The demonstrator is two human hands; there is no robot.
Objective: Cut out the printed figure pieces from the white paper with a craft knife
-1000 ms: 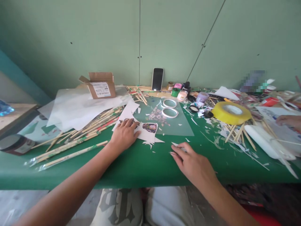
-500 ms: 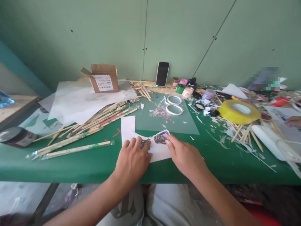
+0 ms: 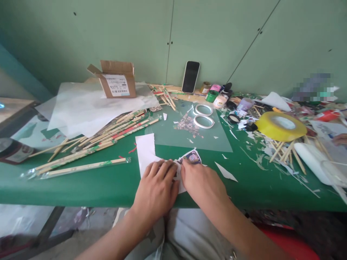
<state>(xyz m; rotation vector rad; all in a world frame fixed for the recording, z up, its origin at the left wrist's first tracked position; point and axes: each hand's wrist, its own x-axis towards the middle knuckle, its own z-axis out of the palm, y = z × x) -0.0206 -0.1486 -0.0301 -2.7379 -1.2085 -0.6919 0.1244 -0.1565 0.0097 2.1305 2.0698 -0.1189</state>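
Observation:
A white sheet of paper (image 3: 145, 148) with dark printed pictures lies on the green table covering. My left hand (image 3: 158, 184) rests over it, fingers bent and close together, pressing the sheet down and hiding part of a picture. My right hand (image 3: 204, 180) is closed in a pinch at the sheet's printed part (image 3: 193, 156), right beside the left thumb. The pinching fingertips are partly hidden. To the right of this hand lies a loose pointed white paper scrap (image 3: 226, 171).
Wrapped chopsticks (image 3: 108, 139) lie at left, before an open cardboard box (image 3: 118, 85). A phone (image 3: 191, 77) leans on the wall near paint jars (image 3: 211, 95). Two white tape rings (image 3: 203, 121), a yellow tape roll (image 3: 282, 126) and scraps spread rightward. Another person's hand (image 3: 340, 139) shows at far right.
My right hand has moved left, close against my left hand, and the printed corner now sits above its fingers. A pointed white scrap now lies to its right. The view has shifted slightly.

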